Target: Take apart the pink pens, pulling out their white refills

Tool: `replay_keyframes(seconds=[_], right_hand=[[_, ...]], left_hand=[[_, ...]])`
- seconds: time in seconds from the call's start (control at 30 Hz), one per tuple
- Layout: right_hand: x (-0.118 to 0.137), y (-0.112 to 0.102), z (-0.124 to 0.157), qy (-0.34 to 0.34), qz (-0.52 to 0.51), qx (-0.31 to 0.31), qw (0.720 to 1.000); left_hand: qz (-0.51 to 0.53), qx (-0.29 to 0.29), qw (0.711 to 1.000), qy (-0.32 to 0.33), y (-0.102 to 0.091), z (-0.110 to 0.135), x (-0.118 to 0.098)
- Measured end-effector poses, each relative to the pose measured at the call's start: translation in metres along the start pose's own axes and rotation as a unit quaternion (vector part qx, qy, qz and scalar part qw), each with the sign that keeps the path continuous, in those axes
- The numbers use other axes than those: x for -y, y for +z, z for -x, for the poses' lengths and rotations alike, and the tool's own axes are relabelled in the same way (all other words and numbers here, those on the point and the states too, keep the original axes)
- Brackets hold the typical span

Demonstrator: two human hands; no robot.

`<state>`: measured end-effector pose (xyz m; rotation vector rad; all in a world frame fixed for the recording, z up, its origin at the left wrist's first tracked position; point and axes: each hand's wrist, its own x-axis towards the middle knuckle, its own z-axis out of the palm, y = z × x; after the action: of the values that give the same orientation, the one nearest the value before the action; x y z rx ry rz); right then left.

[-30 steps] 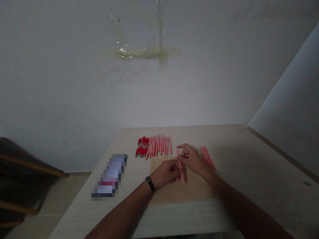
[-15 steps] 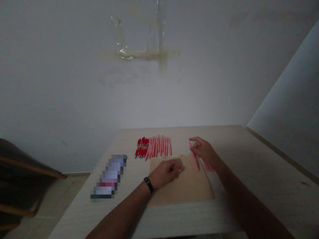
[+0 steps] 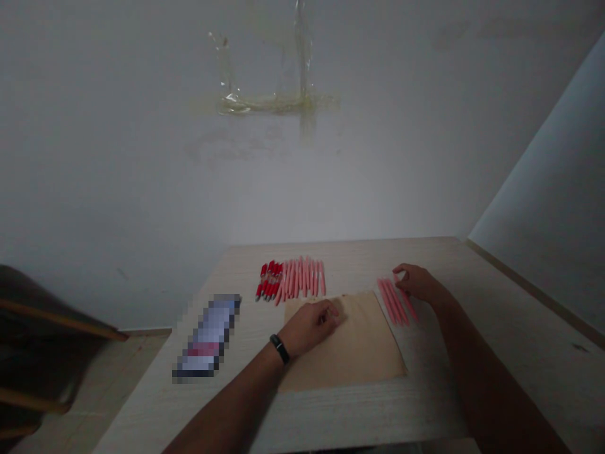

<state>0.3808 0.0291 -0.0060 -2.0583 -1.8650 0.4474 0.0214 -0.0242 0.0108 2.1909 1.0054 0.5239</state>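
Note:
My right hand (image 3: 416, 284) pinches the upper end of a pink pen (image 3: 413, 309), the rightmost of a small slanted row. The other pink pens (image 3: 391, 302) of that row lie just left of it, beside the brown sheet (image 3: 350, 353). My left hand (image 3: 312, 325) rests on the sheet with its fingers curled in and nothing visible in them. Beyond the sheet's far left corner lies a larger row of pink pens (image 3: 302, 277). Several red pens with clear middles and dark tips (image 3: 268, 289) adjoin that row on its left.
A phone-like device (image 3: 208, 337), blurred into blocks, lies on the left of the pale wooden table (image 3: 340, 416). The wall (image 3: 378, 157) with peeling clear tape (image 3: 265, 104) stands behind the table. Dark furniture with wooden bars (image 3: 57, 321) is at the far left.
My right hand has moved right with a pink pen, from above the sheet's far right corner to the right-hand row. My left hand has stayed nearly in place.

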Motion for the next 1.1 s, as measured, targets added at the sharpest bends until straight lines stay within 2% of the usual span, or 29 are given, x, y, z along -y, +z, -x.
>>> replay_keyframes(seconds=[0.17, 0.5, 0.77, 1.1], right_hand=[[-0.003, 0.005, -0.003, -0.016, 0.025, 0.011, 0.999], [-0.003, 0.009, -0.004, -0.013, 0.01, 0.021, 1.0], [0.0, 0.009, -0.003, -0.022, 0.008, 0.002, 1.0], [0.003, 0.008, -0.005, -0.016, 0.031, 0.007, 0.999]], left_hand=[[-0.004, 0.012, 1.0, -0.003, -0.002, 0.0, -0.002], [-0.028, 0.017, 0.999, -0.013, -0.002, 0.002, -0.003], [-0.028, 0.016, 0.999, -0.016, -0.003, 0.001, -0.003], [-0.058, -0.013, 0.998, -0.028, -0.013, 0.0, -0.003]])
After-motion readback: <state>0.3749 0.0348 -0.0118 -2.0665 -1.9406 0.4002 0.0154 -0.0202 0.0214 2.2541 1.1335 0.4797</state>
